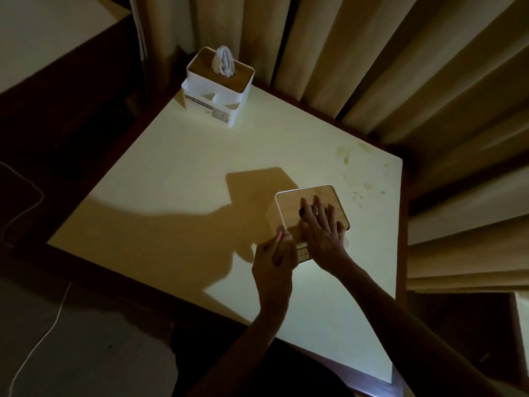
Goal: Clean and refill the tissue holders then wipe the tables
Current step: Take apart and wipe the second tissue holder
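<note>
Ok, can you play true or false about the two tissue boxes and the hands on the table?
1. The far white tissue holder with a wooden lid has tissue sticking out. True.
2. The near white holder with a wooden lid shows tissue too. False: none shows.
3. The right hand lies flat on the near lid. True.
4. The left hand rests on the far holder. False: it grips the near holder's corner.
5. The pale square table has stains. True.

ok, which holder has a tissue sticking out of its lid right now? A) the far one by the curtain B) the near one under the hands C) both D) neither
A: the far holder by the curtain has a white tissue standing out of its wooden lid; the near holder, under the right hand, shows none.
</note>
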A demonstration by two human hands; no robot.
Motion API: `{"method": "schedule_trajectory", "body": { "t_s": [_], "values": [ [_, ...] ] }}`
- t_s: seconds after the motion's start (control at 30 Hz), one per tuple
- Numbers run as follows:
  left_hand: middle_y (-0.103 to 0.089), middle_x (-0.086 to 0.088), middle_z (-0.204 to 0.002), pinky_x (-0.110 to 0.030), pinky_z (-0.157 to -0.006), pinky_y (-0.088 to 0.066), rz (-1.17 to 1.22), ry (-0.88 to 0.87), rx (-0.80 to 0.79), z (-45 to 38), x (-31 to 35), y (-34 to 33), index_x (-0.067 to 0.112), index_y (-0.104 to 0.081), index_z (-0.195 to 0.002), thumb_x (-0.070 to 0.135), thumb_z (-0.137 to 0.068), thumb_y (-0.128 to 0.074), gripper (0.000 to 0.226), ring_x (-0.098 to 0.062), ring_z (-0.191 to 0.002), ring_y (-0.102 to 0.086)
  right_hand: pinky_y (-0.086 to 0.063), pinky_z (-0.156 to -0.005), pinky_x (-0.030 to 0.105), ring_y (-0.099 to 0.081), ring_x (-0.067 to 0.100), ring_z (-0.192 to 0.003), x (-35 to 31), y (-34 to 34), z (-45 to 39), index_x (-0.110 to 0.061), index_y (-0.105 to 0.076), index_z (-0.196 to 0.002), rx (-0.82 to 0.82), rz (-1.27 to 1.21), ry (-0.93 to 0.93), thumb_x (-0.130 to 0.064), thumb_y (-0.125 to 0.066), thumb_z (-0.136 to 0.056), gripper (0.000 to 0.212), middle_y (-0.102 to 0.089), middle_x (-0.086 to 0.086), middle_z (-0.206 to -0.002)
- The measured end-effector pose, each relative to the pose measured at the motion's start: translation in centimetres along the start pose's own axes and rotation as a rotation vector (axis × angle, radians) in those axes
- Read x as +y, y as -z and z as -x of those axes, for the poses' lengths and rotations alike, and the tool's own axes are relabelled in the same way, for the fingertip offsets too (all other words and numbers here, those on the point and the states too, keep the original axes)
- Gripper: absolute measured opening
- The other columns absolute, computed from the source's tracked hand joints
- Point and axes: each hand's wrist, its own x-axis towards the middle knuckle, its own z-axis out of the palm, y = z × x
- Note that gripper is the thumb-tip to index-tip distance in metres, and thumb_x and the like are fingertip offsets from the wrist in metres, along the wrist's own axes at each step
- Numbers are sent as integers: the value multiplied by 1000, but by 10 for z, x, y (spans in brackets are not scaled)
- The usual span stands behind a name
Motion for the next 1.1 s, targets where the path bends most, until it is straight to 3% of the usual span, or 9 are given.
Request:
{"method": "schedule_trajectory", "body": {
  "t_s": [0.1,0.2,0.3,0.47,0.6,0.7,0.8,0.97,1.1],
  "values": [
    [-65,0,-107,-1,-79,-44,-81,-94,99,-25,7,-1,11,-65,-121,21,-93,-61,30,-2,-93,-61,-5,-114,49,10,26,-147,2,-3,1,-40,7,-147,36,1,-4,-59,1,-86,64,10,-7,-160],
    [-70,2,-91,-3,-72,-41,-105,-94,65,-72,24,1,0,-68,-110,14,-92,-60,24,9,-76,-57,-7,-113,49,8,26,-148,2,-5,0,-38,2,-150,53,18,-9,-58,3,-85,68,9,-7,-160],
    [-73,-8,-91,-18,-76,-48,-138,-54,2,-107,44,3,5,-71,-93,12,-91,-58,15,3,-74,-59,-5,-113,49,10,27,-147,2,-5,0,-40,3,-149,48,-2,0,-56,1,-88,64,9,-7,-160],
    [-71,-11,-105,-14,-77,-47,-274,-115,-13,-84,48,6,-4,-69,-104,9,-94,-55,21,-5,-90,-63,-5,-113,49,10,27,-147,0,-6,1,-39,5,-149,67,-13,-8,-57,3,-86,65,10,-8,-160],
    [-73,-10,-86,-12,-63,-47,-205,-44,-156,-34,17,8,6,-70,-90,16,-94,-55,18,-10,-75,-66,-5,-113,49,9,26,-147,0,-7,1,-40,7,-146,86,-13,3,-55,0,-89,60,12,-12,-157],
    [-60,-18,-77,-36,-60,-55,-186,69,-199,-12,-8,4,19,-53,-69,44,-86,-49,30,-28,-67,-63,-1,-114,49,15,20,-146,2,-7,0,-43,9,-145,81,-22,10,-56,0,-89,58,18,-17,-152],
    [-58,-26,-88,-50,-69,-58,-289,75,-221,-24,-24,6,17,-57,-76,55,-80,-49,38,-37,-79,-64,-3,-113,49,15,19,-145,2,-7,0,-44,10,-144,84,-10,11,-55,1,-90,57,18,-17,-152],
    [-74,-12,-94,-16,-69,-48,-331,-17,-231,-62,19,13,0,-71,-95,4,-83,-63,14,-21,-88,-70,-5,-113,48,12,21,-147,0,-6,0,-40,3,-150,74,2,-12,-57,1,-88,64,18,-17,-152],
    [-68,-17,-112,-22,-83,-40,-461,-19,-90,-110,31,13,-2,-67,-110,3,-90,-54,24,-28,-107,-63,-5,-113,47,11,23,-147,-1,-3,-1,-39,1,-150,53,7,-21,-58,2,-88,65,18,-18,-152]
  ]
}}
